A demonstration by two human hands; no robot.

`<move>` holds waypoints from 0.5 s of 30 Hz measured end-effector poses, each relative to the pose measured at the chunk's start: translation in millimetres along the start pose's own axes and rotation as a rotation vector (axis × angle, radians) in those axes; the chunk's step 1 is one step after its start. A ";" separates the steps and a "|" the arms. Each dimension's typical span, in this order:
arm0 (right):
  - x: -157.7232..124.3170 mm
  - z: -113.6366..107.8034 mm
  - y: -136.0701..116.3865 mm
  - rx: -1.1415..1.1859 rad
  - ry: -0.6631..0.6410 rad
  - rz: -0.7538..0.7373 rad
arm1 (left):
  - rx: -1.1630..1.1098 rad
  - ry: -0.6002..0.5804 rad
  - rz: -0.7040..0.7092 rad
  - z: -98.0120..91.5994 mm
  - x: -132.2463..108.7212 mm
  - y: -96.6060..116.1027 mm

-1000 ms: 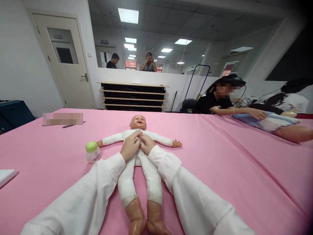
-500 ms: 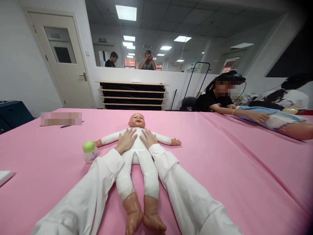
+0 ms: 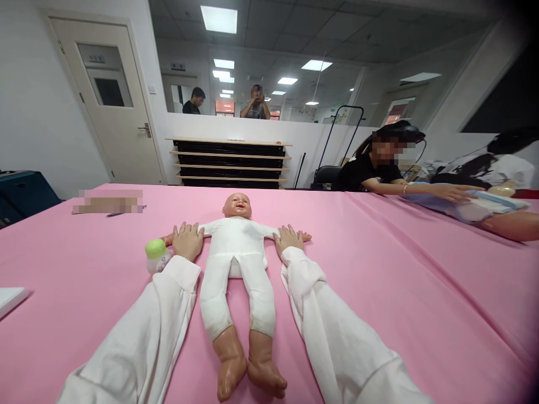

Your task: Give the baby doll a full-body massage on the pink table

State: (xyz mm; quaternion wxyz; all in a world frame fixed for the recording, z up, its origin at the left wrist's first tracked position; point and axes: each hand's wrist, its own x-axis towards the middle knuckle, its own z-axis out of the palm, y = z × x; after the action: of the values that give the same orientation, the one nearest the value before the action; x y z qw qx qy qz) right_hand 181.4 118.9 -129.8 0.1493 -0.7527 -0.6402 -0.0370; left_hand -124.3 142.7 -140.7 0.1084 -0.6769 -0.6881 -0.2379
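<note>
Looking down at the baby doll, face-up on the pink table, head far, feet near. My left hand and right hand lie flat on its outstretched arms, fingers loosely spread, gripping nothing. Green-capped bottle sits just left of the left one.

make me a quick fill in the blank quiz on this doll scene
The tablecloth under the doll is ___.
The left hand and the right hand each rest on one of the doll's ___.
The small bottle beside the left hand has a ___ cap.
Missing words: pink; arms; green.
</note>
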 end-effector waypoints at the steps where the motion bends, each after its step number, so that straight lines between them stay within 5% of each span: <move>1: 0.9 -0.7 4.6 -0.007 0.007 0.018 | 0.013 0.015 -0.001 -0.6 0.1 -0.4; 11: 6.5 -1.8 32.1 0.043 0.164 0.270 | 0.051 0.138 -0.120 -5.6 -0.4 -3.8; 15: 5.4 -3.2 30.8 0.052 0.263 0.249 | 0.023 0.178 -0.131 -10.1 -1.7 0.6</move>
State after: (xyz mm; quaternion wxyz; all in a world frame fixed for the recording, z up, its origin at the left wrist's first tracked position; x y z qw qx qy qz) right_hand 212.8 118.9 -130.9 0.2545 -0.8107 -0.5178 -0.0996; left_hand -125.4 136.4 -132.6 0.1610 -0.6053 -0.7213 -0.2956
